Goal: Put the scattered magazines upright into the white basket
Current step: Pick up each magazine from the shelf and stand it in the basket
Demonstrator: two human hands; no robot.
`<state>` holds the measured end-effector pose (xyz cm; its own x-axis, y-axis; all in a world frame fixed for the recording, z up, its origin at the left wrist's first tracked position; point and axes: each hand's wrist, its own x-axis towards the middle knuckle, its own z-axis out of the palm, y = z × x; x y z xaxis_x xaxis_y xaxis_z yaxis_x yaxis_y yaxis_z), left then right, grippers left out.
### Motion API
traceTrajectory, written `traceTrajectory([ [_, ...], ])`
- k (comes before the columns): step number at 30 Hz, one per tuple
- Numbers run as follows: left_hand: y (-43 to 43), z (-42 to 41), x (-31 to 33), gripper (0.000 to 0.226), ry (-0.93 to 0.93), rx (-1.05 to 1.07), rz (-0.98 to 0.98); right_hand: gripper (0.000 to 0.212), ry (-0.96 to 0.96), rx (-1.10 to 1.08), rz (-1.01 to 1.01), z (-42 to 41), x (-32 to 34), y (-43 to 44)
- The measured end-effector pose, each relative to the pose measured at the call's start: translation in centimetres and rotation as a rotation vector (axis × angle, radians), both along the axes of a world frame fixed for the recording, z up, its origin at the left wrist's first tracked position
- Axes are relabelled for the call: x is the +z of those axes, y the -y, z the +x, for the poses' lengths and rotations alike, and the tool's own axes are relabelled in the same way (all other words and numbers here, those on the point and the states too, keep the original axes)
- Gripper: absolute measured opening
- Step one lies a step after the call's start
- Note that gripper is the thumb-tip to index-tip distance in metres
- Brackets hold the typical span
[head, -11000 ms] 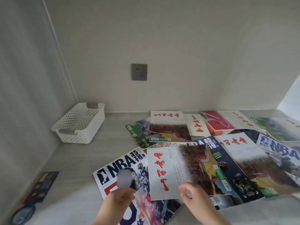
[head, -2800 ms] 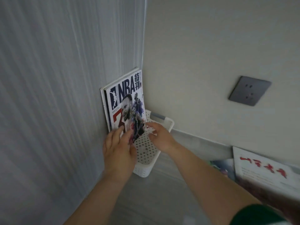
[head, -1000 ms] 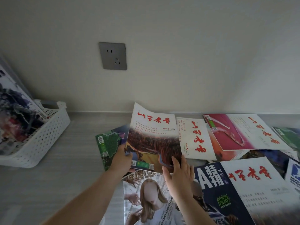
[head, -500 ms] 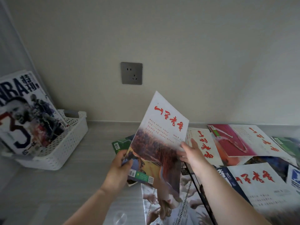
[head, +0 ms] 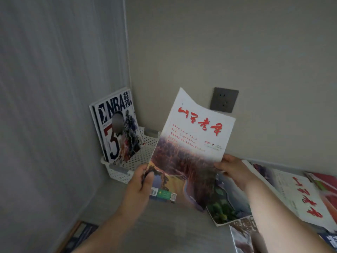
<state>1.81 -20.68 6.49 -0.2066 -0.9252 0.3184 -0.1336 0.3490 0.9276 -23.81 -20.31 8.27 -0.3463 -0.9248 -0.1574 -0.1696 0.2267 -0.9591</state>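
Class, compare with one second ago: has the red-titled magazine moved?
Yes. The magazine, gripped by the left hand and right hand, has risen off the pile to socket height and shifted left toward the basket.

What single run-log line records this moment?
state: magazine held near basket | left hand: grips lower-left corner | right hand: holds right edge | basket: NBA magazine stands inside | rest: flat magazines at right

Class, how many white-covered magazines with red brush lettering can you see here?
2. The held white red-lettered magazine is gripped by the left hand and right hand; the flat white red-lettered magazine lies at the right. Others may be hidden off-frame.
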Motion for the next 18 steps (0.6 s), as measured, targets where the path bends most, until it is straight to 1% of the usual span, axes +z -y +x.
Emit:
traceTrajectory([
  [2, 1.2, 1.4, 0.2, 0.021, -0.014, 0.088, -0.038, 0.022, -0.053, -0.032, -0.038, 2.2, 0.9, 2.3],
  [4, 2.8, 2.6, 0.5, 0.024, -0.032, 0.124, -0.067, 0.023, -0.101, -0.077, -0.083, 4.2, 2.0, 4.7],
  [6, 4.6, 3.7, 0.6, 0.027, 0.005, 0.127, -0.089, 0.02, -0.08, -0.122, -0.163, 5.9, 3.3, 7.0],
  [9, 7.4, 4.9, 0.7, 0.025, 0.066, 0.219, -0.128, 0.019, -0.076, -0.171, -0.286, 7.7, 5.3, 10.0],
  [12, 9.7, 5.8, 0.4, 0.022, 0.076, 0.33, -0.088, 0.022, -0.16, -0.148, -0.338, 9.0, 6.7, 13.1],
  [15, 11.6, 6.8, -0.5, 0.024, 0.046, 0.42, -0.024, 0.022, -0.247, -0.104, -0.37, 10.1, 7.0, 15.8],
  [18, 13.0, 7.4, -1.7, 0.027, 0.063, 0.475, 0.041, 0.024, -0.246, -0.073, -0.44, 11.1, 6.9, 18.2],
])
